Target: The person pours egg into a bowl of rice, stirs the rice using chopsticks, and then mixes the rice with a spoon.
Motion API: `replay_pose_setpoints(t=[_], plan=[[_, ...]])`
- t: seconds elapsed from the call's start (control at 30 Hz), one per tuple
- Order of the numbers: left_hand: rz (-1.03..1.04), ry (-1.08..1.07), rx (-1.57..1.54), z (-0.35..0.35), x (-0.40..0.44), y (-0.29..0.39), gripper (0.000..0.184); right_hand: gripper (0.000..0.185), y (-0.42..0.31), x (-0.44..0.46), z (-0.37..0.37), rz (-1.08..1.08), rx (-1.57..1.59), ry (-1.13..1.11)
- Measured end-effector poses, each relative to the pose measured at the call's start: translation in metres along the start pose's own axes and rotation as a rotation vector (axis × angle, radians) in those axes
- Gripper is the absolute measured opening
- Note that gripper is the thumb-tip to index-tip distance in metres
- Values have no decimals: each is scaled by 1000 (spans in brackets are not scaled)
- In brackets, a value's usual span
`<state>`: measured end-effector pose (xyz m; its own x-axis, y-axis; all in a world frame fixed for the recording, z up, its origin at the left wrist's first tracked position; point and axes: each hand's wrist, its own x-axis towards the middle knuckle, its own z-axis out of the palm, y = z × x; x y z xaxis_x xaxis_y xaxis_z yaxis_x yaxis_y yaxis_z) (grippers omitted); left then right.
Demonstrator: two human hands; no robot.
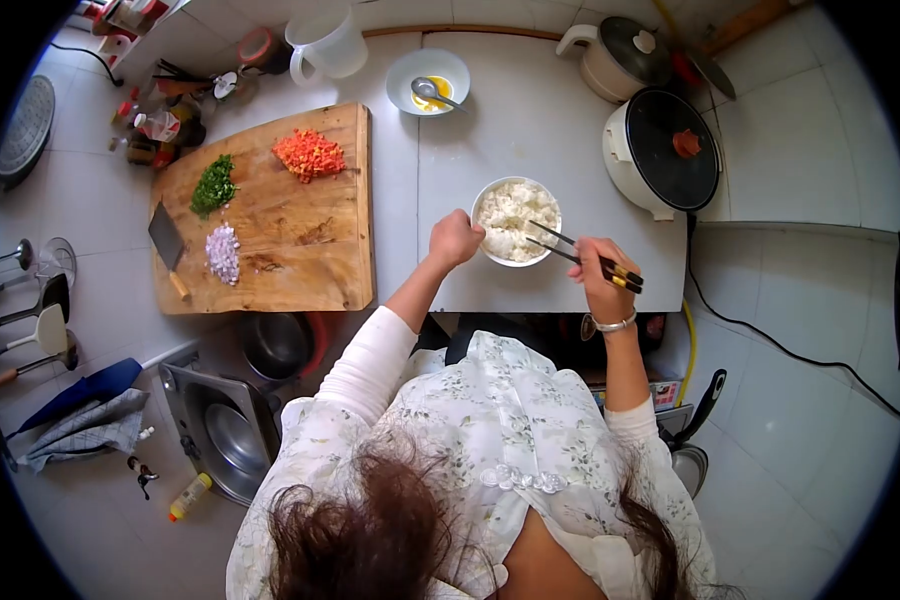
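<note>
Rice (510,222) is white; chopsticks (622,271) in it, black and gold; blouse (500,410) in front of it, white with grey-green sprigs.

The counter (570,140) has a flat white top, divided front to rear by a seam (419,200). Left section: the board (320,265) lies flat, its front edge near the counter's front edge. The jug (335,45) stands upright behind the board. Rear centre: the pale bowl (401,76) sits across the seam. Right section: the cooker (662,150) stands lidded near the right edge; the pot (610,65) stands behind it. Front: the rice bowl (518,263) is right of the seam; base contact is hidden.
</note>
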<state>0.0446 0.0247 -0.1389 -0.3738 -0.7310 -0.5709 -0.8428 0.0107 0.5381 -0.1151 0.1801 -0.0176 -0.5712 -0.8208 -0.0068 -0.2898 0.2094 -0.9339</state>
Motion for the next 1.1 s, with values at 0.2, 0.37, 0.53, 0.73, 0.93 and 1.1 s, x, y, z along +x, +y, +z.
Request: replay_pose_setpoints(t=[0.2,0.37,0.53,0.73,0.93,1.1], plan=[[27,-27,-9,-2,3,-1,32,25,62,8,29,189,178,140],[46,-53,-24,-2,6,-7,32,33,74,15,40,164,371,250],[36,-28,-50,0,4,-8,32,32,63,12,24,134,402,271],[36,-21,-51,2,5,-8,34,29,36,12,12,35,347,158],[15,-18,-85,3,5,-10,34,25,55,29,57,189,214,-60],[6,-26,-46,2,8,-8,33,17,44,35,37,-175,-209,21]])
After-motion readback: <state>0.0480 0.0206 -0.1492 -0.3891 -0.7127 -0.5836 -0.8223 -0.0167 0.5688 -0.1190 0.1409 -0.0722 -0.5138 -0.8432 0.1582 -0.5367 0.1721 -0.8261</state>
